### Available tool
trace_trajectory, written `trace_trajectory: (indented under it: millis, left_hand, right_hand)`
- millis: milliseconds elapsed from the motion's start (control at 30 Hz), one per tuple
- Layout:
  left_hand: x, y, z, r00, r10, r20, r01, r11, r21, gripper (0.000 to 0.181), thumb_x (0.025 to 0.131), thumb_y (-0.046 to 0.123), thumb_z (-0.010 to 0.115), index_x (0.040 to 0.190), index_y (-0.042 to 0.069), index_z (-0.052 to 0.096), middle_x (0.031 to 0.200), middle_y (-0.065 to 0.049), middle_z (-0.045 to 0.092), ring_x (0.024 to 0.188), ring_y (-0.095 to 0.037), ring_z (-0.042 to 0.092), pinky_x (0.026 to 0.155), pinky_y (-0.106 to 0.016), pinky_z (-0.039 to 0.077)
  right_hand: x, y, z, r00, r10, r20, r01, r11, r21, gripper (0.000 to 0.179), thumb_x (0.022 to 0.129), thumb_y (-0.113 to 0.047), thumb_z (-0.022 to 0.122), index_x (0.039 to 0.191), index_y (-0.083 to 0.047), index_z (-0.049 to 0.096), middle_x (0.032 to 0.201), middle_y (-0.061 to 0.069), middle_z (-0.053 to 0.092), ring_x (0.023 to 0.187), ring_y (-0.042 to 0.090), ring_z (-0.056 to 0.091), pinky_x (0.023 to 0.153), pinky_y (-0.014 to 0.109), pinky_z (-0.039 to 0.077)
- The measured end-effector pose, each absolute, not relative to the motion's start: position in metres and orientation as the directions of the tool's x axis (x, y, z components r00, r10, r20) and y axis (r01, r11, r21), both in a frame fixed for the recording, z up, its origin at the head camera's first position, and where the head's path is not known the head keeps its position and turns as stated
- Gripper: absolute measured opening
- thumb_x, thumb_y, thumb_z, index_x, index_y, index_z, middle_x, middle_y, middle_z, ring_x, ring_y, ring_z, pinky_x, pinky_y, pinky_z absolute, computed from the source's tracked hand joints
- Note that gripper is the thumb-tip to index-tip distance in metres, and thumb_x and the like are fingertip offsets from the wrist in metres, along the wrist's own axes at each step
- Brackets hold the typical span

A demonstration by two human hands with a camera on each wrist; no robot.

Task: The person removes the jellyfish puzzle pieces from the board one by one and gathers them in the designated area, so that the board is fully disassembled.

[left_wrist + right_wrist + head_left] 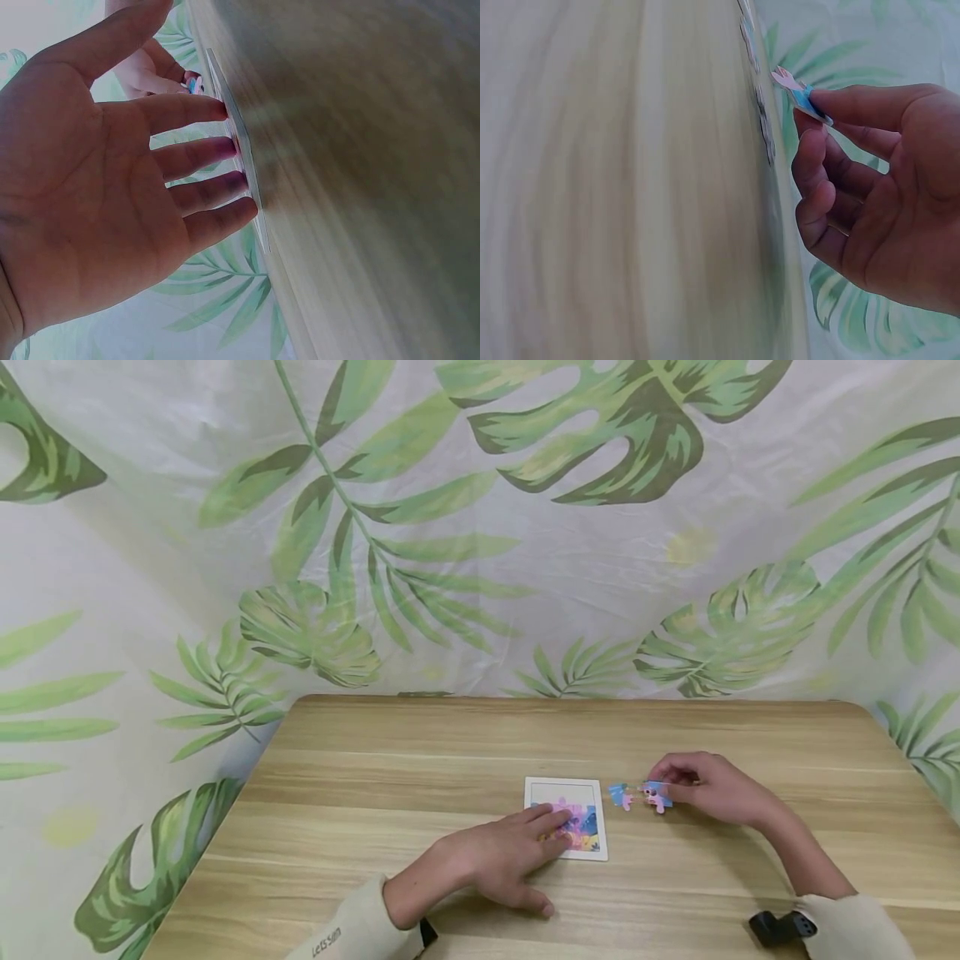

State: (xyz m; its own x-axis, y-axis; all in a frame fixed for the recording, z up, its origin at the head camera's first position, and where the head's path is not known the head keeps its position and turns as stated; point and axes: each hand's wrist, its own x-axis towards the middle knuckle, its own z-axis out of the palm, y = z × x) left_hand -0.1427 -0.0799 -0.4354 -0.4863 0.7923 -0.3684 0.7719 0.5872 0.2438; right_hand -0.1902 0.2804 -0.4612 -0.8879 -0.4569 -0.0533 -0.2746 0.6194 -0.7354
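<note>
A small jigsaw puzzle in a white frame (566,782) lies on the table, its lower part filled with pink, blue and yellow pieces and its upper part bare. Across the filled part rests my left hand (502,860), fingers straight and spread, fingertips touching the pieces; the left wrist view shows this hand (97,180) side-on against the frame (244,142). My right hand (716,789) pinches a blue and pink puzzle piece (799,94) between thumb and index finger, above the table. Another blue and pink piece (619,795) lies between the frame and that hand.
The wooden table (375,777) reaches back to a hanging cloth (450,635) printed with green leaves. A black device (780,929) is worn at my right wrist, by the cuff of a light sleeve (855,927).
</note>
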Motion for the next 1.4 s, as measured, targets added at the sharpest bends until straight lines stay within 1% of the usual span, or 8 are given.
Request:
trace_trajectory:
  millis: [233,400,600,867,1067,1300,1400]
  left_hand:
    - [-0.142,-0.079,-0.436,-0.488,0.793,-0.364,0.773,0.586,0.243,0.086,0.099,0.059,0.07,0.168,0.018,0.039,0.182,0.0,0.014,0.168,-0.028,0.019,0.135,-0.04,0.027]
    - [-0.141,-0.08,-0.435,-0.493,0.789,-0.367,0.768,0.593,0.242,0.086,0.099,0.059,0.07,0.168,0.018,0.039,0.182,0.0,0.013,0.168,-0.028,0.019,0.135,-0.04,0.027]
    - [-0.142,-0.079,-0.435,-0.489,0.793,-0.364,0.771,0.588,0.244,0.085,0.099,0.058,0.07,0.167,0.017,0.04,0.182,-0.001,0.014,0.168,-0.028,0.02,0.135,-0.04,0.027]
    - [-0.142,-0.079,-0.435,-0.492,0.79,-0.367,0.769,0.591,0.243,0.084,0.099,0.058,0.07,0.167,0.017,0.04,0.182,-0.001,0.015,0.168,-0.028,0.02,0.135,-0.04,0.027]
    - [-0.142,-0.08,-0.435,-0.49,0.789,-0.371,0.767,0.592,0.246,0.085,0.1,0.058,0.07,0.168,0.017,0.039,0.182,-0.001,0.013,0.168,-0.028,0.019,0.135,-0.041,0.027]
    - [-0.143,-0.08,-0.434,-0.49,0.788,-0.373,0.766,0.593,0.248,0.086,0.099,0.058,0.07,0.168,0.017,0.038,0.182,-0.001,0.013,0.168,-0.028,0.019,0.135,-0.04,0.027]
    - [-0.143,-0.079,-0.435,-0.489,0.79,-0.37,0.77,0.59,0.242,0.086,0.099,0.058,0.07,0.168,0.017,0.038,0.182,-0.001,0.014,0.168,-0.028,0.019,0.135,-0.04,0.027]
  right_hand:
    - [-0.186,0.3,-0.464,-0.891,-0.45,-0.067,-0.26,0.623,-0.738,0.011,0.104,-0.013,0.068,0.112,-0.012,0.076,0.097,-0.001,0.069,0.086,0.004,0.057,0.073,0.023,0.049]
    - [-0.184,0.311,-0.466,-0.891,-0.449,-0.07,-0.259,0.628,-0.734,0.011,0.106,-0.013,0.068,0.113,-0.014,0.076,0.098,-0.002,0.07,0.085,0.003,0.058,0.072,0.023,0.049]
    - [-0.184,0.319,-0.467,-0.887,-0.455,-0.074,-0.262,0.63,-0.731,0.012,0.106,-0.012,0.067,0.115,-0.011,0.075,0.099,-0.002,0.07,0.087,0.002,0.058,0.073,0.022,0.05]
    - [-0.185,0.318,-0.468,-0.887,-0.455,-0.075,-0.285,0.67,-0.686,0.011,0.103,-0.011,0.07,0.112,-0.01,0.076,0.096,-0.004,0.071,0.085,-0.001,0.059,0.072,0.023,0.052]
    - [-0.184,0.314,-0.468,-0.902,-0.427,-0.06,-0.297,0.716,-0.631,0.008,0.101,-0.012,0.073,0.108,-0.013,0.077,0.094,-0.007,0.071,0.081,-0.002,0.056,0.07,0.022,0.05]
    - [-0.186,0.309,-0.467,-0.906,-0.422,-0.046,-0.308,0.729,-0.611,0.007,0.098,-0.011,0.077,0.105,-0.014,0.077,0.09,-0.008,0.068,0.077,-0.001,0.052,0.067,0.022,0.047]
    - [-0.187,0.31,-0.467,-0.902,-0.428,-0.062,-0.301,0.725,-0.62,0.012,0.095,-0.014,0.081,0.107,-0.013,0.076,0.092,-0.007,0.067,0.078,0.0,0.052,0.068,0.022,0.047]
